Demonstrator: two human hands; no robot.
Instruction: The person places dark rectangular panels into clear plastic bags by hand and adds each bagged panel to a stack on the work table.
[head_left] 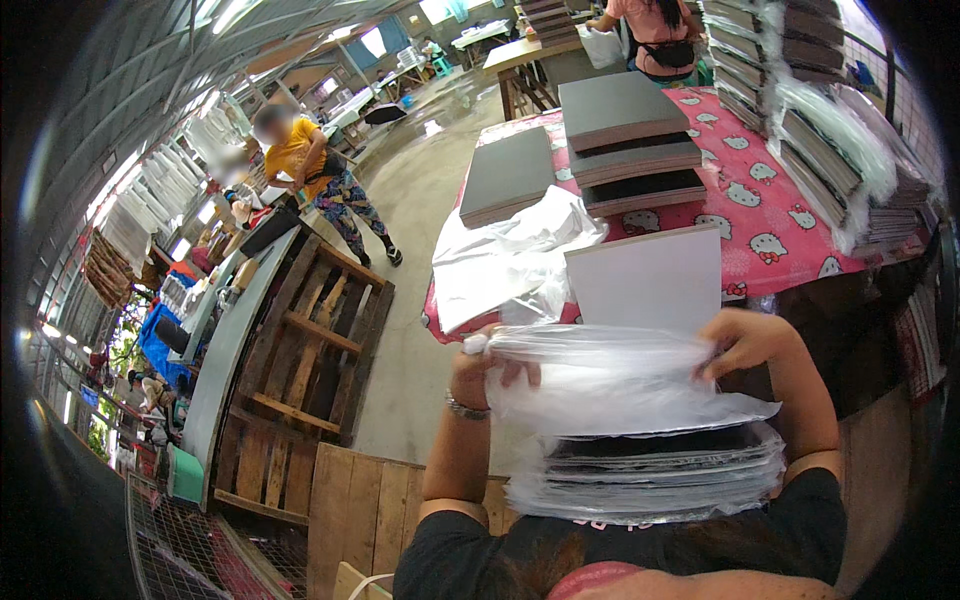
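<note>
Left hand (478, 368): fingers clenched on the left edge of a clear plastic bag (610, 375); right hand (745, 340): fingers grasping the bag's right edge; white board (648, 280) standing upright out of the bag's mouth; bag held above a stack of bagged dark boards (650, 470) close to the person's chest; beyond, grey board stacks (625, 135) on a table with a red patterned cloth (760, 215); loose plastic sheeting (505, 260) at its near left corner; wooden pallet (305, 350) on the floor at left.

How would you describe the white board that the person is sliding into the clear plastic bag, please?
Start at the table with the red patterned cloth. At its near edge, the flat white rectangular board stands upright, its lower end inside the clear plastic bag held by both hands. Unlike the dark grey board stacks behind it, it is white and single.
</note>
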